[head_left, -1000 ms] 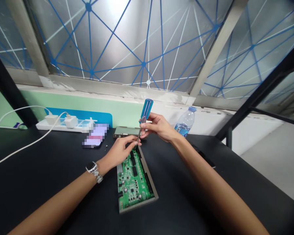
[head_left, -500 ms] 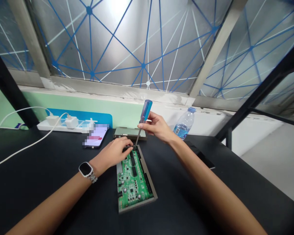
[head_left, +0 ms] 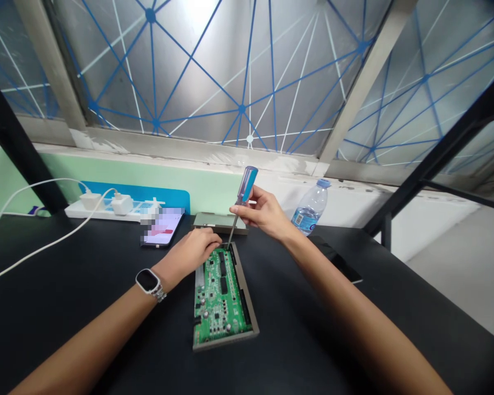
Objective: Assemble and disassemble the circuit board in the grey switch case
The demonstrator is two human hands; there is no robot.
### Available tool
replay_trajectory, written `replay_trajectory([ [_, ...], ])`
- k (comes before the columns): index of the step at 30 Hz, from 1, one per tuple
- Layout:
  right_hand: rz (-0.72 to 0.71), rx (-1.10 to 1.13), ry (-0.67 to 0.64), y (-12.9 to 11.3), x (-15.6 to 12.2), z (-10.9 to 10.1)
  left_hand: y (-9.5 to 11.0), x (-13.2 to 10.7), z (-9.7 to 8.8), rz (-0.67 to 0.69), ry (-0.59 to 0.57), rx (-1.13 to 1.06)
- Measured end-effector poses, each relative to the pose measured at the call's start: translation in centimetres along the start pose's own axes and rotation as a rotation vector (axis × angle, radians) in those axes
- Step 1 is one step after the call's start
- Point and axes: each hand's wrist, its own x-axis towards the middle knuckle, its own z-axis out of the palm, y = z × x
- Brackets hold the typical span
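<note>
A green circuit board [head_left: 220, 302] lies in a grey open casing [head_left: 249, 315] on the black table [head_left: 66, 296]. My right hand [head_left: 263, 214] grips a screwdriver [head_left: 242, 196] with a blue handle, held nearly upright with its tip at the board's far edge. My left hand [head_left: 193, 253], with a watch on its wrist, rests curled on the board's far left corner, its fingers closed close to the screwdriver tip. Whether those fingers pinch anything is hidden.
A grey cover plate [head_left: 214, 221] lies just behind the board, a phone [head_left: 162, 233] to its left. A white power strip [head_left: 107, 207] with chargers and white cables sits at the back left. A water bottle [head_left: 310, 207] stands at the back right, a flat black object [head_left: 337, 260] beside my right forearm.
The screwdriver came down from my left fingertips to the board's far edge. My left hand turned palm down onto the board's corner. The board's near end swung slightly left.
</note>
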Motion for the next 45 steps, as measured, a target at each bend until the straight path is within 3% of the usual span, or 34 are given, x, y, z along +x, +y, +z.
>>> replay_trajectory([
  [6,-0.048,-0.078,0.026,0.4,0.2,-0.2,-2.0,-0.4,-3.2,-0.140,0.046,0.085],
  [10,-0.050,-0.134,0.008,0.5,0.0,0.1,-4.5,-1.3,-4.9,-0.328,-0.141,0.160],
  [13,-0.067,-0.175,0.006,0.5,-0.2,0.6,-6.1,-1.9,-4.8,-0.377,-0.211,0.118],
  [22,-0.131,-0.079,0.126,0.3,-0.1,1.2,-7.7,-1.9,-3.7,-0.346,-0.204,0.078],
  [28,-0.059,0.057,0.130,0.5,0.0,1.4,-5.8,-1.5,-4.2,-0.349,-0.206,0.064],
  [34,-0.077,0.062,0.253,1.4,0.1,1.4,-2.2,-0.9,-3.5,-0.350,-0.061,-0.434],
  [38,-0.101,0.035,0.276,2.1,0.1,1.3,-1.8,-0.8,-2.5,-0.420,-0.058,-0.646],
  [45,-0.083,0.063,0.284,2.4,0.2,1.4,-1.3,-0.7,-2.2,-0.458,-0.067,-0.715],
])
